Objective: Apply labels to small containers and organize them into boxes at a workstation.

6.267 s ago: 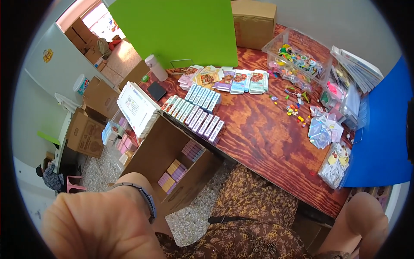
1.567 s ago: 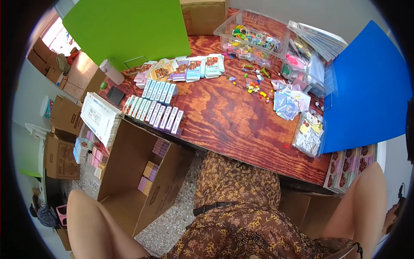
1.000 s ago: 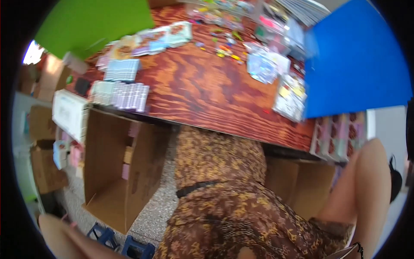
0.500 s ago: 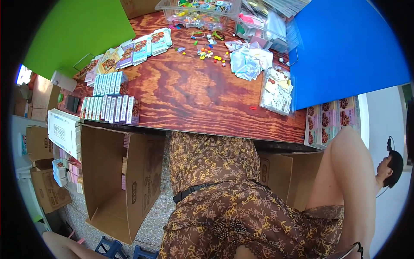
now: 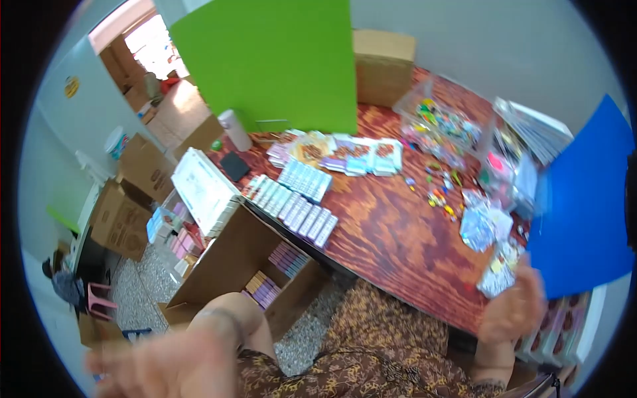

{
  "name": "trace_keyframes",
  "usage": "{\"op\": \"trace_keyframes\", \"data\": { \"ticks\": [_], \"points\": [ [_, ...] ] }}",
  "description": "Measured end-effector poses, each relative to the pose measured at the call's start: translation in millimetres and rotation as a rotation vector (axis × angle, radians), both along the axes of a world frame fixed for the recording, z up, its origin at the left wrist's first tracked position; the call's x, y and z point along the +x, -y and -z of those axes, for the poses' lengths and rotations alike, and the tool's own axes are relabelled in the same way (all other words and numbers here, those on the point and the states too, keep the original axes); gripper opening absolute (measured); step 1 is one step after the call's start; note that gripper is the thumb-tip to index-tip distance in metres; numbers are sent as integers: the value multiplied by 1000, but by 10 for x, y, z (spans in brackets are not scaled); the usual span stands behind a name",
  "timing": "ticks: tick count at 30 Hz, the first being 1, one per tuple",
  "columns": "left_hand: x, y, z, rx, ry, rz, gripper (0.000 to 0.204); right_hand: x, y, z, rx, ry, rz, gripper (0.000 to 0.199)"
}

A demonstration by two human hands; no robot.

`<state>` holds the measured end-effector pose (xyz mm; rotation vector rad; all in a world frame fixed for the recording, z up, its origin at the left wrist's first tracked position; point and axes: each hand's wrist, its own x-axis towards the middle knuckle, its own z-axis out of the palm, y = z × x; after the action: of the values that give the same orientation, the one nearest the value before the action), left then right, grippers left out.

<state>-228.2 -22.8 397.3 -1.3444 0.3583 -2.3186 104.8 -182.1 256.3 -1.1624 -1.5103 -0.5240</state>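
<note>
Blurred by motion, my left hand [image 5: 159, 361] is raised at the lower left, its fingers stretched out and nothing seen in it. It is in front of an open cardboard carton [image 5: 219, 265] that has rows of small boxes [image 5: 263, 290] inside. My right hand [image 5: 514, 310] is up at the table's right front edge, fingers apart and also smeared, with no held thing visible. Nearest to it lies a clear tray of small white pieces [image 5: 499, 268], partly covered by the fingers. Shiny packets [image 5: 481, 224] lie just beyond.
Small upright boxes [image 5: 292, 205] stand in rows on the wooden table [image 5: 398, 259], with card packs [image 5: 361, 156] behind. Colourful trinkets [image 5: 441, 192] lie near a clear bin [image 5: 444, 129]. Green [image 5: 265, 66] and blue panels [image 5: 584, 212] stand at the sides. A white bottle [image 5: 234, 129] is far left.
Both my hands have come into view, from neither showing before. The view has swung left and tilted up, bringing the doorway, the green panel and the carton's contents more into sight.
</note>
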Motion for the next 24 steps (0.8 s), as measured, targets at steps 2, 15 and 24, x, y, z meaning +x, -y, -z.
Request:
{"op": "trace_keyframes", "data": {
  "ticks": [2, 15, 24],
  "points": [
    [-62, -538, 261, -217, -187, 52, 58, -15, -360, 411, -242, -13, -130, 60],
    [1237, -4124, 2593, -1383, -1511, -480, 51, 91, -1213, 2205, -951, 165, -5, 62],
    [1447, -4682, 3317, -1569, -1866, -749, 86, 102, -1228, 2302, -893, 130, 47, 47]
  ]
}}
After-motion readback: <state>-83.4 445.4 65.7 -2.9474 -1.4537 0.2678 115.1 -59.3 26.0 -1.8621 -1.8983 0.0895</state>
